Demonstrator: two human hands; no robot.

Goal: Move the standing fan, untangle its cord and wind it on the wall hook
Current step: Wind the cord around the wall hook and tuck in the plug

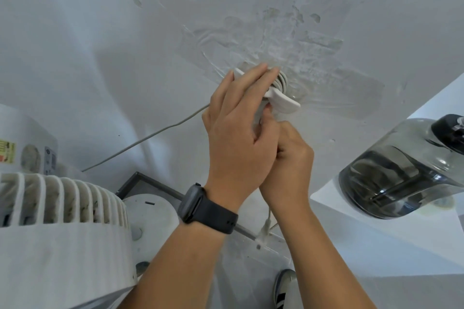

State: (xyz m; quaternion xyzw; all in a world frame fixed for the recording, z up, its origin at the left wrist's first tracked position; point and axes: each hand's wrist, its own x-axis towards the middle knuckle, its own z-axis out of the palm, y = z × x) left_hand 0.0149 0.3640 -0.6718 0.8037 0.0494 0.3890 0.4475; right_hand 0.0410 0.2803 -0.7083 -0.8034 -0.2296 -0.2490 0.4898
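A white wall hook [285, 103] is fixed to the patched white wall, with several turns of the grey cord [282, 81] coiled behind its arms. My left hand [238, 128], with a dark watch on the wrist, lies over the hook and coil, its fingers pressed on them. Just below, my right hand [288, 155] is closed around the cord's end under the hook. A slack stretch of cord [140, 140] runs down left toward the white standing fan [60, 228], whose ribbed head fills the lower left. Its round base [150, 216] rests on the floor.
A clear water jug [401, 170] with a dark cap lies on a white ledge [376, 246] at the right. A white appliance with stickers [27, 155] stands at the left edge. A grey floor frame [140, 183] lies by the wall. My shoe [285, 288] shows at the bottom.
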